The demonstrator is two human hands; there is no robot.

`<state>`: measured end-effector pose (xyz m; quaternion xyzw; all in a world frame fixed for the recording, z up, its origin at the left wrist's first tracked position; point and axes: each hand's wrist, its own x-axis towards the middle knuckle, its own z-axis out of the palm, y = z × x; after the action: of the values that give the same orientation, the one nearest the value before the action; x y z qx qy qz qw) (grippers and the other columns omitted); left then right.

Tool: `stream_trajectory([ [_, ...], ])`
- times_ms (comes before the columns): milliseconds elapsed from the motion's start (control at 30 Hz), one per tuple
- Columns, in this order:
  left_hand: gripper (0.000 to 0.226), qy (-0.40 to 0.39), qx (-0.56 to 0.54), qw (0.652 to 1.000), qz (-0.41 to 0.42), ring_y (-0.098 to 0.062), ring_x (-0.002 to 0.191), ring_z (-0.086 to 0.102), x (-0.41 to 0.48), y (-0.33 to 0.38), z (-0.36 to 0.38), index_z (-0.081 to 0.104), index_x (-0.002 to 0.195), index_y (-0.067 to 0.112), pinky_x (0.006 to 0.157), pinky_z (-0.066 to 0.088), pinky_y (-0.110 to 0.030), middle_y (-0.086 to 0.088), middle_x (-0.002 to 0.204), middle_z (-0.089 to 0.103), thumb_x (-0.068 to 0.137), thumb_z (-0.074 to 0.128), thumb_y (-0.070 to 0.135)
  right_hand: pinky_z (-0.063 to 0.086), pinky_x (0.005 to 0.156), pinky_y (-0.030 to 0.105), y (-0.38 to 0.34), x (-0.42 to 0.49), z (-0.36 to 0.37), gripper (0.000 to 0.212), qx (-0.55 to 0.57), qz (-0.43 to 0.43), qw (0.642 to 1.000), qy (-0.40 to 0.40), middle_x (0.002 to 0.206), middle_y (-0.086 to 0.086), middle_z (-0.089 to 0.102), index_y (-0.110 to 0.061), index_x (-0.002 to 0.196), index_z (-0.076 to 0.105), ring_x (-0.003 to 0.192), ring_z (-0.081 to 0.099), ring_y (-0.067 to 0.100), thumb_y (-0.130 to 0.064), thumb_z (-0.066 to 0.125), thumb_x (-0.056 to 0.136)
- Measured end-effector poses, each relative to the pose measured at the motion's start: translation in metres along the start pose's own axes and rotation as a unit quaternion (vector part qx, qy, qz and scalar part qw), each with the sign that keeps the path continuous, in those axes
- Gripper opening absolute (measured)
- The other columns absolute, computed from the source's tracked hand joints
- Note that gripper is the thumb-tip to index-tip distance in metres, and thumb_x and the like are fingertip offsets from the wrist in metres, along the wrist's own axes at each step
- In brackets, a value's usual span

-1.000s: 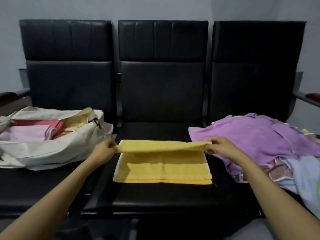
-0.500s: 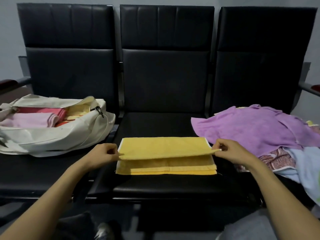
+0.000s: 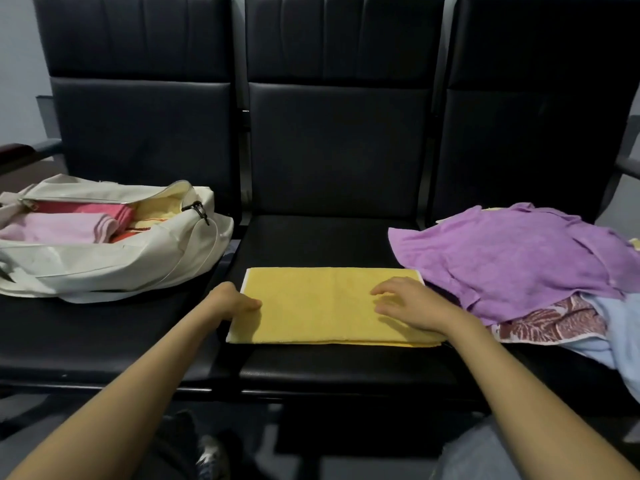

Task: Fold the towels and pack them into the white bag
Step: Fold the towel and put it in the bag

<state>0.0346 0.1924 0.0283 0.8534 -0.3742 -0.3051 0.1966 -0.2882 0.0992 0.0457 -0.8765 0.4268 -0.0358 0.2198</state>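
Note:
A folded yellow towel (image 3: 318, 306) lies flat on the middle black seat (image 3: 329, 237). My left hand (image 3: 230, 301) holds its left edge, thumb on top and fingers tucked under the edge. On the towel's right half, my right hand (image 3: 412, 306) rests palm down with the fingers spread. The white bag (image 3: 104, 265) sits unzipped on the left seat, with folded pink towels (image 3: 62, 226) and red and yellow ones inside.
A pile of unfolded towels covers the right seat: a purple towel (image 3: 502, 258) on top, a red patterned one (image 3: 550, 322) and a light blue one (image 3: 620, 327) beneath. Chair backs rise behind. Armrests stand at both far sides.
Both hands brought the towel's lifted far half forward and laid it down over the near half. The right hand let go and now lies flat on top.

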Motion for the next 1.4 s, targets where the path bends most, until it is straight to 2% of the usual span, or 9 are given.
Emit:
stream_trajectory([
  [133, 0.068, -0.067, -0.144, 0.986, -0.046, -0.027, 0.098, 0.057, 0.003, 0.012, -0.008, 0.042, 0.130, -0.003, 0.079, 0.049, -0.037, -0.014, 0.117, 0.055, 0.077, 0.079, 0.018, 0.019, 0.117, 0.031, -0.028, 0.020, 0.020, 0.053, -0.033, -0.073, 0.995, -0.064, 0.155, -0.009, 0.029, -0.033, 0.147, 0.036, 0.143, 0.019, 0.013, -0.028, 0.053, 0.097],
  [300, 0.028, -0.154, -0.313, 0.937, -0.035, -0.027, 0.085, 0.065, -0.007, 0.021, -0.029, 0.058, 0.112, 0.002, 0.067, 0.050, -0.037, -0.014, 0.092, 0.070, 0.087, 0.064, 0.011, 0.012, 0.120, 0.040, -0.053, 0.040, 0.039, 0.059, -0.148, -0.088, 0.973, -0.150, 0.162, -0.008, 0.009, -0.033, 0.153, 0.020, 0.148, 0.005, 0.019, -0.019, 0.036, 0.098],
  [467, 0.018, -0.153, -0.421, 0.891, 0.072, -0.028, 0.091, 0.064, -0.018, 0.040, -0.035, 0.061, 0.102, 0.003, 0.075, 0.050, -0.035, -0.018, 0.099, 0.068, 0.091, 0.056, 0.017, 0.002, 0.121, 0.041, -0.078, 0.051, 0.067, 0.055, -0.144, -0.109, 0.973, -0.145, 0.163, -0.005, 0.000, -0.029, 0.155, 0.010, 0.149, -0.003, 0.020, -0.024, 0.026, 0.103],
  [600, 0.023, -0.197, -0.418, 0.872, 0.165, -0.026, 0.077, 0.041, -0.034, 0.066, -0.012, 0.055, 0.104, 0.006, 0.062, 0.037, -0.030, -0.014, 0.091, 0.046, 0.084, 0.063, 0.016, 0.024, 0.116, 0.031, -0.074, 0.057, 0.058, 0.050, -0.052, -0.094, 0.987, -0.117, 0.156, 0.002, 0.029, -0.017, 0.150, 0.033, 0.142, 0.029, 0.021, -0.016, 0.035, 0.100],
  [733, 0.003, -0.204, -0.436, 0.858, 0.179, -0.009, 0.051, 0.045, -0.046, 0.092, 0.018, 0.058, 0.095, 0.007, 0.051, 0.041, -0.020, 0.003, 0.055, 0.051, 0.092, 0.057, 0.008, 0.043, 0.087, 0.025, -0.047, 0.054, 0.031, 0.033, 0.112, 0.025, 0.993, -0.004, 0.125, 0.008, 0.062, -0.011, 0.127, 0.060, 0.105, 0.060, 0.019, -0.012, 0.040, 0.100],
  [867, 0.008, -0.223, -0.405, 0.869, 0.176, -0.011, 0.055, 0.053, -0.050, 0.107, 0.047, 0.061, 0.100, 0.008, 0.056, 0.045, -0.024, -0.002, 0.066, 0.057, 0.093, 0.059, 0.012, 0.056, 0.076, 0.033, -0.028, 0.043, 0.007, 0.024, 0.497, 0.154, 0.851, 0.062, 0.110, 0.011, 0.067, -0.012, 0.116, 0.060, 0.093, 0.068, 0.021, -0.020, 0.040, 0.103],
  [1000, 0.012, -0.273, -0.375, 0.872, 0.158, -0.014, 0.062, 0.051, -0.057, 0.117, 0.067, 0.062, 0.102, 0.005, 0.056, 0.050, -0.023, -0.005, 0.072, 0.053, 0.096, 0.052, 0.009, 0.056, 0.088, 0.044, -0.016, 0.036, -0.002, 0.031, 0.595, 0.182, 0.783, 0.028, 0.117, 0.016, 0.065, -0.012, 0.121, 0.057, 0.104, 0.067, 0.031, -0.033, 0.042, 0.103],
  [1200, 0.026, -0.284, -0.376, 0.875, 0.109, -0.018, 0.075, 0.058, -0.050, 0.116, 0.070, 0.053, 0.122, 0.002, 0.069, 0.055, -0.031, -0.011, 0.093, 0.059, 0.099, 0.042, 0.002, 0.056, 0.084, 0.037, -0.011, 0.033, 0.002, 0.022, 0.518, 0.179, 0.835, 0.047, 0.100, 0.011, 0.071, -0.009, 0.113, 0.064, 0.089, 0.069, 0.021, -0.022, 0.057, 0.096],
  [1400, 0.026, -0.040, -0.304, 0.943, 0.125, -0.015, 0.085, 0.057, -0.019, 0.100, 0.050, 0.060, 0.116, 0.010, 0.069, 0.048, -0.026, -0.005, 0.098, 0.061, 0.090, 0.057, 0.005, 0.051, 0.088, 0.041, 0.004, 0.040, -0.002, 0.028, 0.409, 0.233, 0.870, 0.147, 0.099, 0.010, 0.066, -0.006, 0.109, 0.060, 0.091, 0.063, 0.025, -0.015, 0.042, 0.090],
])
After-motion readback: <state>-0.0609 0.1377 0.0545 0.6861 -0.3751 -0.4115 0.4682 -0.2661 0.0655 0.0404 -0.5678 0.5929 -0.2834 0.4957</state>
